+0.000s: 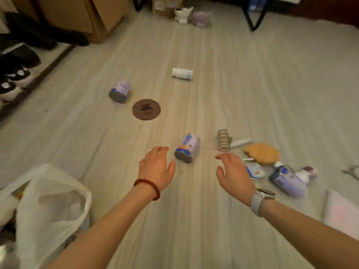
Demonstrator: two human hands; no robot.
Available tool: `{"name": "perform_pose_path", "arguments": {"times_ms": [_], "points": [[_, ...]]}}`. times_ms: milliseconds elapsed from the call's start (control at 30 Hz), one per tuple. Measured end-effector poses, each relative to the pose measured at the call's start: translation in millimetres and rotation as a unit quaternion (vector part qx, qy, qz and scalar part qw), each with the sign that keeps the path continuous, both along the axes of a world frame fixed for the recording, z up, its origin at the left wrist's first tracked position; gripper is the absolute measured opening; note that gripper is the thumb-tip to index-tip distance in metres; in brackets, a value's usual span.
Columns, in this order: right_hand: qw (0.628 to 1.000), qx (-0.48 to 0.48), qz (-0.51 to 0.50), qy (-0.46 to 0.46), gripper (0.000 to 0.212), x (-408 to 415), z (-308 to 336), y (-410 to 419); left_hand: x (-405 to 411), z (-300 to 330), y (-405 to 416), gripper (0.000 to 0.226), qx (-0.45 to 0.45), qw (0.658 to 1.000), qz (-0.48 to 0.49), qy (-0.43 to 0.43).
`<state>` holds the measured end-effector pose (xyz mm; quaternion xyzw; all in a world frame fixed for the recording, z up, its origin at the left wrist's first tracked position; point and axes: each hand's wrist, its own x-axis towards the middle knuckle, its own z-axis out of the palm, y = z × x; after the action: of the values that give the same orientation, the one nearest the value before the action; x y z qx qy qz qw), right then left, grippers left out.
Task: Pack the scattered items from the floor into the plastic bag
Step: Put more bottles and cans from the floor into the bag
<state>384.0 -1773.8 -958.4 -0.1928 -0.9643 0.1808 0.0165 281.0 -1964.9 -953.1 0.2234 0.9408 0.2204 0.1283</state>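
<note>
A purple can (pixel 187 148) lies on its side on the floor between my two hands. My left hand (pixel 156 167), with a red bead bracelet, hovers just left of it, fingers spread and empty. My right hand (pixel 234 172), with a watch on the wrist, is a little to the can's right, fingers loosely spread, holding nothing. The white plastic bag (pixel 50 208) stands open at the lower left. A second purple can (pixel 119 91), a white bottle (pixel 182 73) and a brown round disc (pixel 146 109) lie farther out.
To the right lie a stack of round biscuits (pixel 223 140), a white tube (pixel 240 142), a tan cookie-shaped item (pixel 262 153), a small packet (pixel 254 170) and a purple carton (pixel 288 181). Shoes (pixel 13 82) line the left wall. Cardboard boxes (pixel 87 14) stand at the back.
</note>
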Motion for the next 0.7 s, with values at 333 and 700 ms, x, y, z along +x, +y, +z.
{"name": "perform_pose_path", "arguments": {"times_ms": [333,700], "points": [[0.963,-0.007,-0.244,-0.116,0.051,43,-69,107,-31,-61,115,0.09,-0.036,0.996,0.022,-0.079],[0.992,-0.056,-0.062,-0.092,0.039,27,-71,56,-20,-59,48,0.071,0.103,0.989,0.035,-0.097]]}}
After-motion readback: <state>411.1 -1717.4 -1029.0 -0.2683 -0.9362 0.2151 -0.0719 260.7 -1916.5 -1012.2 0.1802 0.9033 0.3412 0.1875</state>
